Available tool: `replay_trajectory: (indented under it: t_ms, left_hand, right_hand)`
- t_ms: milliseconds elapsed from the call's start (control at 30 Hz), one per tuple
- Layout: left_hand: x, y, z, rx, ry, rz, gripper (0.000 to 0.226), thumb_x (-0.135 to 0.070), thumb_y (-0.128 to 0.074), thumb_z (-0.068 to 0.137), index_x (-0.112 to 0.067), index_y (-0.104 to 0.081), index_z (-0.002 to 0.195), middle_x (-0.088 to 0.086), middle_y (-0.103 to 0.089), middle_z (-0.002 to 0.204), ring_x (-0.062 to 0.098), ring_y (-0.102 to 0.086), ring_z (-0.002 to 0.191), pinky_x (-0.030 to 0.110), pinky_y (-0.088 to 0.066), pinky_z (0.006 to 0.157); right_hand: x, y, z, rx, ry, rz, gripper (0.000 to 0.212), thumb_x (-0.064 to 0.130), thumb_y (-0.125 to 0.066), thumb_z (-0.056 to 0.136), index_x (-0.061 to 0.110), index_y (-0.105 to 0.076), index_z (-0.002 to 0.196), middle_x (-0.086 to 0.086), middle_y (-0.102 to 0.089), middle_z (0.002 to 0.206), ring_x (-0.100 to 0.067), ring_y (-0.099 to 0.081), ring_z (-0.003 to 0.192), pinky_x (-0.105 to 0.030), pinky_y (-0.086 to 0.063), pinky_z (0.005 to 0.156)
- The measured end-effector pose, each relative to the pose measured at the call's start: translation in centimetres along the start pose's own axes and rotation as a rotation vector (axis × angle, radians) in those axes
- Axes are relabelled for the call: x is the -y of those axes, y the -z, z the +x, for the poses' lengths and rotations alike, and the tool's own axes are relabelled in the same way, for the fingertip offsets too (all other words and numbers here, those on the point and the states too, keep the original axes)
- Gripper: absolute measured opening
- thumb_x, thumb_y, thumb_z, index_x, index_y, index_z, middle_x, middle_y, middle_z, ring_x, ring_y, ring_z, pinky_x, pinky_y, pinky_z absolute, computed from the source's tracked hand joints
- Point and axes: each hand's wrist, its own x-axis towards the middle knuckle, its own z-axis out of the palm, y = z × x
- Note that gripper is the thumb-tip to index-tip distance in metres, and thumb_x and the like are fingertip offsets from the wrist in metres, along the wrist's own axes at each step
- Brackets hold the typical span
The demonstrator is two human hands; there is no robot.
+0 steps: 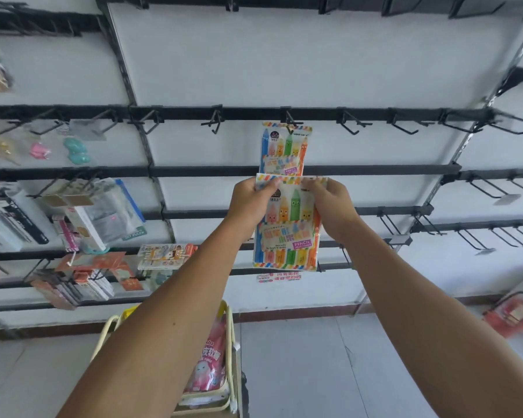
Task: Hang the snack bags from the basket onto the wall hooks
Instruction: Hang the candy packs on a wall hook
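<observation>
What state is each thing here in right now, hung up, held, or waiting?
Hung pencil candy bag: hanging on a wall hook.
Held pencil candy bag: off the hooks, pinched at its top corners.
Left hand: pinching the top left corner.
Right hand: pinching the top right corner.
Pink snack bag: waiting in the basket.

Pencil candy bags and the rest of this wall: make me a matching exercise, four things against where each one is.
Things:
1. hanging pencil candy bag
2. second pencil candy bag
3. pink snack bag
4. red basket

Places:
A. in the yellow basket
B. on a wall hook
C. on the floor at far right
D. pinched at its top by the left hand and right hand

Pairs: 1-B, 2-D, 3-A, 4-C
</observation>
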Motion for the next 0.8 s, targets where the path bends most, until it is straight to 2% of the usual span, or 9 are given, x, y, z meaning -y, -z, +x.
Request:
replay_trajectory:
  t_ms: [100,233,433,533,800]
  left_hand:
    - [-0.3,-0.7,3.4,0.008,-0.011,-0.028,0.019,-0.038,-0.062,0.097,-0.020,-0.070,0.096,-0.001,-0.077,0.094,0.019,-0.075,0.087,0.047,-0.062,0.082]
    - [-0.8,-1.6,7.3,-0.005,-0.029,-0.028,0.026,-0.042,-0.060,0.097,-0.018,-0.069,0.102,-0.001,-0.077,0.096,0.020,-0.075,0.088,0.049,-0.061,0.083]
    - [-1.9,-2.5,12.3,-0.034,-0.029,-0.046,0.031,-0.042,-0.058,0.099,-0.013,-0.069,0.097,0.000,-0.077,0.092,0.020,-0.076,0.084,0.049,-0.061,0.084]
    - [-1.7,-2.9,14.1,-0.058,-0.037,-0.043,0.032,-0.041,-0.057,0.099,-0.012,-0.070,0.102,0.001,-0.077,0.093,0.021,-0.075,0.086,0.050,-0.061,0.084]
    - [0.0,-2.9,15.2,-0.097,-0.078,-0.110,0.034,-0.039,-0.059,0.098,-0.007,-0.067,0.103,0.003,-0.077,0.095,0.023,-0.075,0.088,0.050,-0.061,0.084]
  right_hand:
    - [0.6,0.5,3.0,-0.001,0.029,-0.010,0.024,0.026,-0.055,0.101,0.004,-0.064,0.101,-0.009,-0.076,0.091,-0.025,-0.076,0.082,-0.037,-0.061,0.065]
    - [1.4,1.0,7.2,0.015,0.058,-0.002,0.024,0.027,-0.057,0.101,0.004,-0.064,0.100,-0.011,-0.076,0.091,-0.030,-0.075,0.086,-0.049,-0.061,0.077]
    - [2.4,1.0,12.2,0.003,0.054,0.037,0.020,0.026,-0.057,0.101,0.008,-0.063,0.096,-0.012,-0.076,0.093,-0.029,-0.075,0.085,-0.046,-0.062,0.076]
    - [2.4,1.2,14.3,0.019,0.048,0.049,0.020,0.026,-0.056,0.101,0.008,-0.063,0.095,-0.012,-0.076,0.093,-0.028,-0.075,0.085,-0.042,-0.062,0.073]
    - [1.4,1.1,16.1,0.093,0.096,0.071,0.019,0.022,-0.054,0.102,0.008,-0.066,0.097,-0.009,-0.077,0.094,-0.027,-0.075,0.087,-0.041,-0.062,0.073]
